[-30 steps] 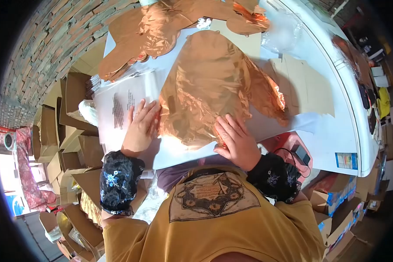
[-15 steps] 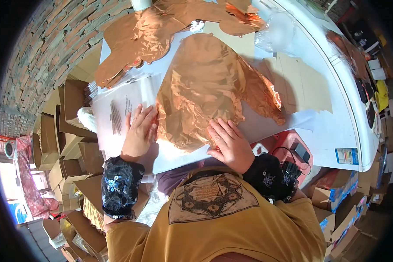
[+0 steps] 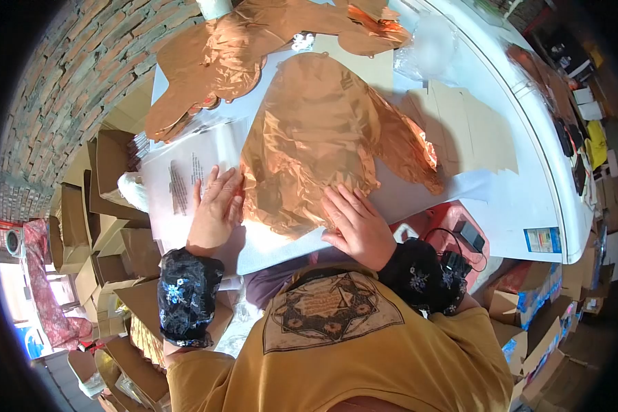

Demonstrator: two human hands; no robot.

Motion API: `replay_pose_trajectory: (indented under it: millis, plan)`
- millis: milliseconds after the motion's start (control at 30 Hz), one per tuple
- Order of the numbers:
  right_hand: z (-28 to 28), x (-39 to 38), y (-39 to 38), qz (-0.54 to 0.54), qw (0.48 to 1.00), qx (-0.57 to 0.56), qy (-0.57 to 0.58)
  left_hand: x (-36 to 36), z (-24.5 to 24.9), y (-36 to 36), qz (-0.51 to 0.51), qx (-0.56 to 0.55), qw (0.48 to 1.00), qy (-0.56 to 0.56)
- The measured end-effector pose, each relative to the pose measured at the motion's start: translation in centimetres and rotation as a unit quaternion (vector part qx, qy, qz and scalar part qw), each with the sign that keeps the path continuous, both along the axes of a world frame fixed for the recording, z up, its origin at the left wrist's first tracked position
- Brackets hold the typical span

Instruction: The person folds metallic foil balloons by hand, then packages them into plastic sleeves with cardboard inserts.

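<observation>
Left hand [image 3: 211, 218] at clear bags' [image 3: 161, 161] right side, fingers open against foil piece's [image 3: 309, 130] edge; foil right of bags, long axis away from body; right hand [image 3: 364, 233] farther right, fingers open on foil's near end

Workshop, seemingly: rough brick wall [image 3: 82, 82], open cardboard boxes [image 3: 72, 223] (plenty of them), white worktable [image 3: 505, 206].

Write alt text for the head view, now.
Both bare hands, left and right, lie at the near edges of a crinkled copper foil sheet on a white table. Printed clear bags lie left of it, more foil beyond, and cardboard boxes stand at left.
</observation>
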State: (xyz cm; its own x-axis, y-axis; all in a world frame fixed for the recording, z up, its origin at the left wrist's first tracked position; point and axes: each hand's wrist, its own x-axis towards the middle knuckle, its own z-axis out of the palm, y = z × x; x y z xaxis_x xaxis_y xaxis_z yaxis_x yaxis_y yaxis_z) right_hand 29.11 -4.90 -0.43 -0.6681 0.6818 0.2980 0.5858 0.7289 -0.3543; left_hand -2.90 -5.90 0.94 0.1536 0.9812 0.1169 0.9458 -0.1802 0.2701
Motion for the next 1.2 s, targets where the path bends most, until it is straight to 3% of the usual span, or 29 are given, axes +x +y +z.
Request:
replay_pose_trajectory:
  millis: [967, 1100, 1167, 1200]
  plan:
    - [1.9, 0.2, 0.5, 0.012, 0.999, -0.010, 0.039, -0.3, 1.5, -0.1, 0.009, 0.011, 1.000, 0.001]
    - [4.1, 2.9, 5.7, 0.001, 0.995, 0.076, 0.071, -0.3, 3.2, -0.3, 0.026, 0.016, 0.999, 0.007]
    - [6.1, 4.6, 10.8, -0.015, 0.990, 0.140, 0.031, -0.2, 3.7, -0.4, 0.031, 0.032, 0.999, 0.003]
    - [6.3, 5.1, 14.0, -0.035, 0.991, 0.118, 0.055, -0.2, 3.8, -0.4, 0.034, 0.036, 0.999, -0.002]
